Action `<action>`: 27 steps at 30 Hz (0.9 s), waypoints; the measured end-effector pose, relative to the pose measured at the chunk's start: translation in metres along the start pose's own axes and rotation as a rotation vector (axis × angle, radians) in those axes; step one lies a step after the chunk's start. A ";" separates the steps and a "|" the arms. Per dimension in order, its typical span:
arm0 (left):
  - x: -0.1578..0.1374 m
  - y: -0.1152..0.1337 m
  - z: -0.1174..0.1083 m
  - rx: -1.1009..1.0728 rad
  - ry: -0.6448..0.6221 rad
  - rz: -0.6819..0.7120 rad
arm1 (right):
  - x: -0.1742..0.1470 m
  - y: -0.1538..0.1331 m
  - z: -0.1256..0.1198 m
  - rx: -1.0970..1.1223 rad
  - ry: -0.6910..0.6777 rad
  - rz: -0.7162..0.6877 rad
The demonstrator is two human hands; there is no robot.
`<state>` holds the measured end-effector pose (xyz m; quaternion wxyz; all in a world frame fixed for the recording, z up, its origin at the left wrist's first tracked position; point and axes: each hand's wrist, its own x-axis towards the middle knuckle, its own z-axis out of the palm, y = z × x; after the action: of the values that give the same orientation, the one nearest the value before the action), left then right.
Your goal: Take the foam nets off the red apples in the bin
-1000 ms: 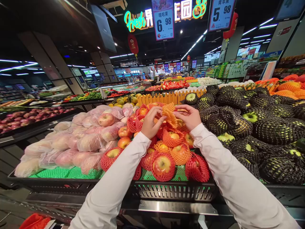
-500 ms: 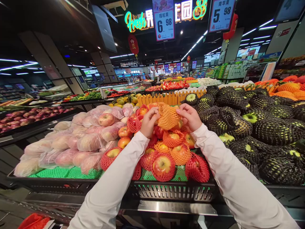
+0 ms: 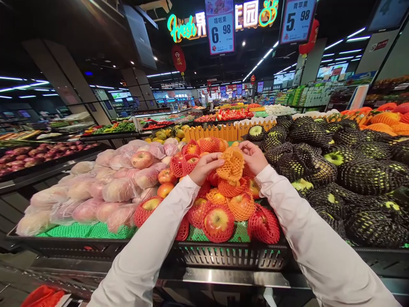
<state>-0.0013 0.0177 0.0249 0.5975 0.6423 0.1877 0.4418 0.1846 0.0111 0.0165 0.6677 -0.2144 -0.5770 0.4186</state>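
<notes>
Between my hands is an orange foam fruit net [image 3: 232,164], held up over the pile of apples. It looks loose and crumpled, with no apple visible inside. My left hand [image 3: 206,167] pinches its left side between thumb and fingers. On the other side my right hand [image 3: 253,157] is closed on its right edge, the fingertips partly behind the net. Right below lie apples in red and orange nets, among them a red-netted apple [image 3: 219,222] at the front and an orange-netted apple [image 3: 242,204] behind it.
Bagged pale pink apples [image 3: 119,189] are heaped on the left over green matting [image 3: 86,230]. Black-netted green apples [image 3: 367,170] fill the right side. A black slotted crate [image 3: 233,256] borders the front. An orange picket fence [image 3: 211,132] stands behind, with price signs [image 3: 220,34] overhead.
The orange foam net has turned and shifted slightly right and down between my hands, and now shows its open, crumpled side. My left hand has moved a little right with its fingers stretched further.
</notes>
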 end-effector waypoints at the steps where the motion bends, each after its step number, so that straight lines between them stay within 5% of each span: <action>1: -0.001 0.001 0.000 -0.015 -0.008 0.000 | 0.000 0.001 0.001 0.026 -0.003 0.056; 8: -0.002 0.002 -0.001 -0.069 -0.058 -0.021 | -0.004 -0.001 0.014 0.160 0.010 0.195; 14: 0.003 0.001 0.000 -0.132 0.092 0.030 | -0.003 -0.007 0.004 0.160 0.088 0.279; 21: 0.015 -0.022 -0.015 0.429 0.144 0.206 | 0.010 0.017 -0.018 -0.168 0.377 0.266; 27: 0.023 -0.035 -0.021 0.561 0.234 0.284 | 0.021 0.027 -0.021 -0.384 0.487 0.252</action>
<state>0.0050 0.0557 -0.0019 0.3041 0.7465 0.2778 0.5226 0.1962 0.0469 0.0034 0.6764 -0.4997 -0.4377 0.3181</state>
